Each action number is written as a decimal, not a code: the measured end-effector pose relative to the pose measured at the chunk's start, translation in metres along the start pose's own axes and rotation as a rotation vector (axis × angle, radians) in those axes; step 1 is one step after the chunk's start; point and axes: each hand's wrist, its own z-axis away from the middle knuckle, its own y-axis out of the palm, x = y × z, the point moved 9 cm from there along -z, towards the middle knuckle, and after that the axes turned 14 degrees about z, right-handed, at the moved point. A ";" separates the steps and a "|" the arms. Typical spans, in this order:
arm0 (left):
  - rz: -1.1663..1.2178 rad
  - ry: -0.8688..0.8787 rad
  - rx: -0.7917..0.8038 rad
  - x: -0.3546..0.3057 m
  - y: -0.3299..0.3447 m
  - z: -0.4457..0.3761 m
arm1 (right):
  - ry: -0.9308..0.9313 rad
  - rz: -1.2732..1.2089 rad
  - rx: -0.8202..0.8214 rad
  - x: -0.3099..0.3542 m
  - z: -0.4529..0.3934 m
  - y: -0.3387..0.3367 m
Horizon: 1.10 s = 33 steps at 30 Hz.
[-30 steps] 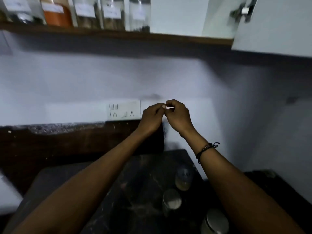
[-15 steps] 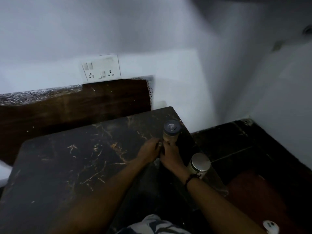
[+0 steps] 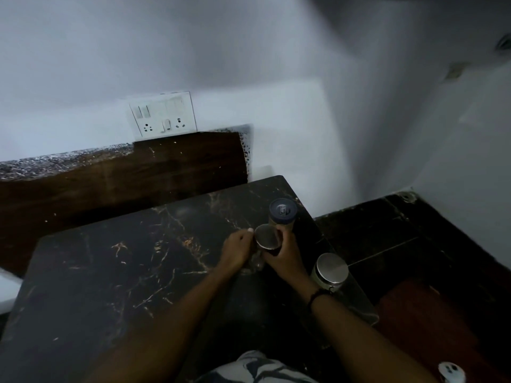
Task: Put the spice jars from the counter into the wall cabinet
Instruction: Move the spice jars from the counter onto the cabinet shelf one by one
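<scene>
Three spice jars stand near the right edge of the dark marble counter. A glass jar with a steel lid sits in the middle, with my left hand closed on its left side and my right hand wrapped round its right side. Just behind it stands a jar with a dark blue lid, free of both hands. A taller glass jar with a steel lid stands to the right of my right wrist. The wall cabinet is out of view.
A white socket and switch plate is on the wall above a dark brown backsplash. The counter ends at its right edge beside the jars, with dark floor tiles below. White walls close the corner.
The view dropped from the shelf of jars down to the counter. Both hands came down from chest height and closed round the middle steel-lidded jar.
</scene>
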 end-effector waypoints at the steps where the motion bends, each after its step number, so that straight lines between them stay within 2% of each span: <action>1: 0.039 0.011 -0.032 -0.004 -0.008 -0.002 | 0.002 -0.067 0.025 0.003 -0.003 -0.004; 4: 0.132 0.036 -0.064 -0.014 -0.025 -0.009 | 0.108 -0.337 0.120 0.006 -0.014 -0.007; 7: 0.218 0.044 -0.037 -0.020 -0.034 -0.012 | 0.176 -0.565 0.128 0.015 -0.029 -0.005; 10: 0.488 -0.074 0.071 -0.014 -0.029 -0.006 | 0.219 -0.762 0.158 0.031 -0.037 0.005; 15: 0.638 -0.107 0.130 -0.018 -0.028 0.006 | 0.297 -0.932 0.214 0.039 -0.038 0.018; 26: 0.829 -0.116 -0.012 0.004 -0.047 0.028 | 0.428 -0.872 0.349 0.039 -0.011 0.051; 29: 0.855 -0.095 -0.047 -0.004 -0.057 0.029 | 0.406 -0.832 0.349 0.052 -0.014 0.050; 33: 0.890 0.001 -0.052 -0.048 -0.074 0.022 | 0.305 -0.758 0.295 0.088 -0.036 0.033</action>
